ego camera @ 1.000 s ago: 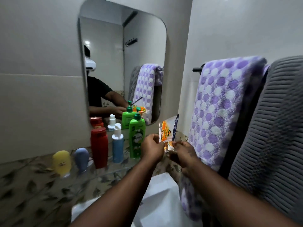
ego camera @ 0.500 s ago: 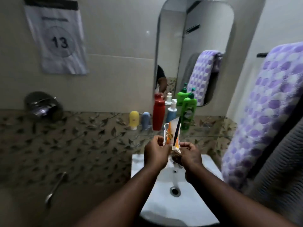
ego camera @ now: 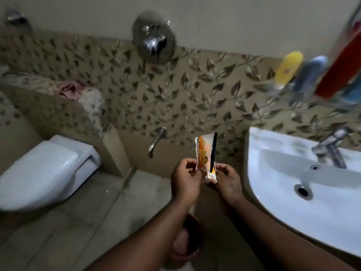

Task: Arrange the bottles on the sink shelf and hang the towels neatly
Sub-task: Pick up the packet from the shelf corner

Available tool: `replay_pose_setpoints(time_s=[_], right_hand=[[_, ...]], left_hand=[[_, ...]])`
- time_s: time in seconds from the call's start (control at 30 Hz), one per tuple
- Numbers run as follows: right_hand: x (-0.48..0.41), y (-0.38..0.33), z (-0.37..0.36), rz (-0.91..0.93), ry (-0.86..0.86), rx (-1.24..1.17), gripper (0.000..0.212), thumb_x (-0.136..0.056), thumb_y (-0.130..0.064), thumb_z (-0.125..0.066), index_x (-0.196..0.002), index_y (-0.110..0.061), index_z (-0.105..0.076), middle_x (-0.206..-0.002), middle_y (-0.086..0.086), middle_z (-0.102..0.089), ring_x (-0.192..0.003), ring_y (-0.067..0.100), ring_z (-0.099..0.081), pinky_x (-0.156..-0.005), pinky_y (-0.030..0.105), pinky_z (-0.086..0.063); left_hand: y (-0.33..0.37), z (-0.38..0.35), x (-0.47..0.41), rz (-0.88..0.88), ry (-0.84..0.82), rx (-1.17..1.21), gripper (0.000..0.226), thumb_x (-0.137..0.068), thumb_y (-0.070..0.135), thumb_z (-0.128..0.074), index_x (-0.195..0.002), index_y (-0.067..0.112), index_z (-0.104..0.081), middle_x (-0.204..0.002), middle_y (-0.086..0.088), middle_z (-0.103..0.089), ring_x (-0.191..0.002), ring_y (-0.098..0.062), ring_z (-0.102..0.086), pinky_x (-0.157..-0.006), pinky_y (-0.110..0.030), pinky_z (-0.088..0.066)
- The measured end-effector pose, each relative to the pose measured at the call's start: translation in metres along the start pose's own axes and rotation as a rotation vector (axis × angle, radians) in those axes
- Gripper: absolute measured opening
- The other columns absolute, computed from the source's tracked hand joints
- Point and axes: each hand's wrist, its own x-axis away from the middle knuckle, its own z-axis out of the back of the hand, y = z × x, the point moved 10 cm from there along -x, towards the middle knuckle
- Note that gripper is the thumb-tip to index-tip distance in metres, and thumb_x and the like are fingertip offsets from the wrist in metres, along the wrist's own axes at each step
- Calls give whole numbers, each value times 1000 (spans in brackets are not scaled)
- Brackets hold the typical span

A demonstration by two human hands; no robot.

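Note:
Both hands hold small orange-and-white sachets upright over the floor, left of the sink. My left hand pinches their left edge and my right hand pinches the lower right corner. On the glass shelf at the upper right, blurred, stand a yellow bottle, a pale blue bottle and a red bottle. The towels are out of view.
A white sink with a metal tap lies at the right. A closed white toilet is at the left. A wall spout and a round chrome mixer sit on the leaf-patterned tiles. A reddish bucket stands below my arms.
The view has swung left and down, away from the mirror and towels, toward the floor and toilet. My hands keep hold of the sachets and have moved left off the sink.

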Motion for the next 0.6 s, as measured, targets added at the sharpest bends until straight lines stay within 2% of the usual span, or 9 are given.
replay_pose_setpoints(time_s=[0.07,0.17,0.2,0.23,0.3,0.33,0.37,0.5,0.6], right_hand=[[-5,48,-24,-59,-15,24,20,-93,6,-55,-98,-7,-68,-105,23,-72,-87,31,-70,-72,43,-62],[-12,123,-52,-128,-49,91,22,-95,4,-52,-95,-10,-69,-100,20,-74,-91,37,-72,-80,50,-61],[-12,139,-53,-132,-38,116,23,-95,4,-51,-93,-11,-69,-99,17,-74,-92,37,-72,-81,49,-62],[-12,160,-55,-143,-35,130,23,-95,4,-51,-92,-10,-69,-97,16,-74,-90,35,-71,-78,42,-62],[-16,207,-61,-188,-43,165,22,-96,7,-49,-95,-5,-67,-98,15,-71,-81,26,-67,-61,21,-58],[-18,231,-62,-213,-48,167,22,-97,8,-48,-97,-2,-67,-100,15,-70,-80,23,-66,-56,17,-55],[-21,256,-60,-239,-53,164,22,-98,9,-48,-97,-2,-66,-102,15,-70,-81,25,-66,-56,17,-55],[-37,354,-48,-343,-41,163,32,-97,8,-50,-82,-15,-66,-93,20,-72,-81,29,-64,-72,38,-55],[-48,422,-35,-448,-23,159,31,-99,5,-48,-83,-16,-65,-89,12,-69,-83,29,-64,-81,50,-57]], left_hand=[[-49,20,2,65,19,0,18,-88,16,-77,-92,29,-66,-90,11,-74,-83,-1,-69,-68,-11,-51],[-127,40,7,159,54,-25,24,-89,12,-76,-94,32,-64,-96,12,-74,-90,-3,-69,-78,-20,-57],[-144,43,10,177,56,-29,25,-89,10,-75,-94,32,-64,-96,12,-74,-89,-2,-69,-79,-22,-57],[-168,46,14,208,68,-27,28,-88,7,-75,-92,32,-64,-95,11,-74,-86,1,-69,-79,-21,-57],[-222,47,20,285,92,-10,31,-87,1,-74,-91,30,-64,-91,11,-75,-78,7,-67,-75,-17,-55],[-247,45,23,321,102,-7,31,-86,0,-74,-92,29,-65,-90,11,-75,-75,8,-67,-73,-15,-54],[-273,42,26,354,108,1,31,-86,-1,-75,-94,28,-66,-91,10,-75,-74,8,-67,-72,-14,-54],[-368,18,42,484,90,62,25,-88,-7,-73,-100,14,-67,-90,7,-73,-70,9,-68,-66,-11,-53],[-425,1,47,548,86,61,24,-89,-10,-70,-108,5,-66,-89,7,-70,-69,12,-66,-66,-9,-51]])
